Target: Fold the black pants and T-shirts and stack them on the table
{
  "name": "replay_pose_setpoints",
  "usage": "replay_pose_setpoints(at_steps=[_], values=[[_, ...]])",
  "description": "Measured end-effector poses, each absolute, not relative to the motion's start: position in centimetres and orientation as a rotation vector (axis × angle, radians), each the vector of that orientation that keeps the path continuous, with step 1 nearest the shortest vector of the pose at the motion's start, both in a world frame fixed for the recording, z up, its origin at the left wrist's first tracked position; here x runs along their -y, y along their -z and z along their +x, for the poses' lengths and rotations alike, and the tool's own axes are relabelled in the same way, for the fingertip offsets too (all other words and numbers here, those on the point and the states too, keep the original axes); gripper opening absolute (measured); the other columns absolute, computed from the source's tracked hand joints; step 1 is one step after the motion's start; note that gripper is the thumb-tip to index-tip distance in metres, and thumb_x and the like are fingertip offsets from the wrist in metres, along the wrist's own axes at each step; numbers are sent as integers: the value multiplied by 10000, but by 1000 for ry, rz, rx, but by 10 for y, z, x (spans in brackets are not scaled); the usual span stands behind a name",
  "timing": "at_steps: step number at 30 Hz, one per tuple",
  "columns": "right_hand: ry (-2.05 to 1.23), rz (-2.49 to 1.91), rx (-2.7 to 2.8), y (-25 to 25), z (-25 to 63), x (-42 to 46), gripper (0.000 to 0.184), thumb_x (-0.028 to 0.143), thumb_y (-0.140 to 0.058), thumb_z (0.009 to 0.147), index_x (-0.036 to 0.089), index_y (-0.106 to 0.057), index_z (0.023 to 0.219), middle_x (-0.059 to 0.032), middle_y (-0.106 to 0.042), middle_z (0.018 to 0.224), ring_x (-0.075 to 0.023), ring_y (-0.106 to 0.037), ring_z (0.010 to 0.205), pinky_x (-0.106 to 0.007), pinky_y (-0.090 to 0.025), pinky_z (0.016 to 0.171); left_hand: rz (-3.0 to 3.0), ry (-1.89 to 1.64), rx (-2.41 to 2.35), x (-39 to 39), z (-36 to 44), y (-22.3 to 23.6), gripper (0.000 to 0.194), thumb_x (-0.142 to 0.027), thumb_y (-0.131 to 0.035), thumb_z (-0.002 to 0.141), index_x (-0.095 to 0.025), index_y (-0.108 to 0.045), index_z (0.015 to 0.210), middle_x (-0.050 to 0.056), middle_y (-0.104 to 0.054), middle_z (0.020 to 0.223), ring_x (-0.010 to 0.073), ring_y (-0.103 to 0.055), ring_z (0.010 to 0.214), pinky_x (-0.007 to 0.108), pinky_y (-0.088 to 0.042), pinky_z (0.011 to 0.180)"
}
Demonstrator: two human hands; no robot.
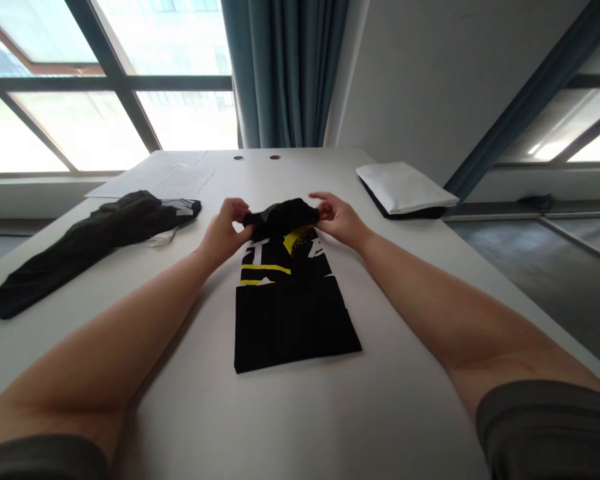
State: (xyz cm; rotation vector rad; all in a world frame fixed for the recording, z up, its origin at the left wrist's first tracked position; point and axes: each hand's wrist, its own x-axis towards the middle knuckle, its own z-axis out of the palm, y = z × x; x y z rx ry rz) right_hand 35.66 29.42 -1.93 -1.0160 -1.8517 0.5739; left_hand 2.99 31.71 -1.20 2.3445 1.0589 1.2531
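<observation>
A black T-shirt (293, 320) with a yellow and white print lies on the table in front of me, folded into a narrow strip. Its far end is lifted and bent over toward me. My left hand (229, 230) pinches the left corner of that raised end between thumb and fingers. At the opposite corner, my right hand (341, 219) grips the cloth with the thumb and a finger, its index finger stretched out. The near end of the shirt rests flat on the tabletop.
On the white table (290, 427), a dark crumpled garment (90, 240) lies at the left. Folded white cloth (405, 188) sits on black cloth at the right. Paper sheets (155, 177) lie at the back left. Behind the table hangs a blue curtain (285, 73) beside windows.
</observation>
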Motion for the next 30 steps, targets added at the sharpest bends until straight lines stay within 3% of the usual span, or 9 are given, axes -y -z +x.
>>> replay_pose_setpoints(at_steps=[2, 4, 6, 13, 16, 19, 22, 25, 30], values=[[-561, -1024, 2096, 18, 364, -275, 290, 223, -668, 788, 219, -775, 1057, -53, -752, 1014, -211, -707, 932, -375, -568, 946, 2495, -920, -895, -302, 16, 17, 473, -221, -656, 784, -230, -599, 1253, 24, -729, 1000, 197, -694, 938, 363, -574, 924], [-521, -1036, 2288, 17, 369, -263, 241, 170, -606, 782, 224, -803, 910, -56, -756, 1019, -212, -711, 944, -362, -560, 952, 2598, -625, -797, -293, 5, 19, 385, -227, -603, 785, -243, -692, 1159, 40, -742, 1055, 210, -700, 968, 362, -567, 949], [-471, -1045, 2375, 16, 372, -257, 296, 137, -566, 784, 232, -818, 906, -53, -761, 1033, -206, -717, 947, -349, -559, 950, 2635, -511, -755, -288, -2, 20, 333, -243, -557, 805, -246, -751, 1076, 59, -744, 1117, 223, -701, 1006, 361, -559, 968], [-180, -1095, 2498, 6, 373, -261, 327, 99, -533, 803, 233, -822, 878, -72, -769, 1006, -243, -700, 961, -391, -555, 969, 2585, -422, -684, -284, -6, 3, 289, -410, -574, 952, -230, -763, 1076, 73, -748, 1127, 224, -703, 994, 346, -553, 944], [54, -1192, 2340, -1, 356, -258, 345, 136, -519, 876, 198, -820, 1032, -122, -752, 1142, -282, -669, 1093, -428, -516, 1059, 2556, -593, -800, -281, 5, -6, 367, -460, -485, 1016, -226, -759, 1090, 76, -755, 1127, 247, -698, 1046, 376, -551, 962], [110, -1362, 2259, 1, 332, -257, 439, 225, -496, 968, 138, -723, 1335, -170, -681, 1390, -322, -596, 1305, -474, -400, 1203, 2618, -784, -1017, -283, 32, -4, 393, -451, -468, 1027, -223, -741, 1193, 93, -739, 1244, 277, -667, 1174, 440, -509, 1072], [-41, -1704, 2322, 16, 315, -263, 661, 426, -479, 1029, 120, -448, 1614, -187, -400, 1688, -377, -379, 1540, -582, -219, 1291, 2699, -672, -1182, -289, 62, 10, 481, -446, -443, 1054, -232, -623, 1446, 102, -575, 1557, 306, -489, 1466, 494, -344, 1246], [-255, -1988, 2305, 35, 316, -274, 818, 603, -376, 1052, 138, -226, 1707, -175, -161, 1774, -373, -201, 1626, -588, -168, 1302, 2712, -324, -1295, -294, 79, 25, 599, -478, -400, 1080, -241, -426, 1629, 81, -349, 1730, 323, -259, 1615, 509, -193, 1315], [-288, -2027, 2247, 46, 331, -282, 798, 608, -305, 1068, 164, -179, 1718, -134, -164, 1780, -344, -145, 1641, -563, -137, 1315, 2659, -94, -1403, -296, 68, 35, 647, -542, -304, 1096, -284, -310, 1689, 55, -198, 1784, 338, -110, 1650, 546, -137, 1318]])
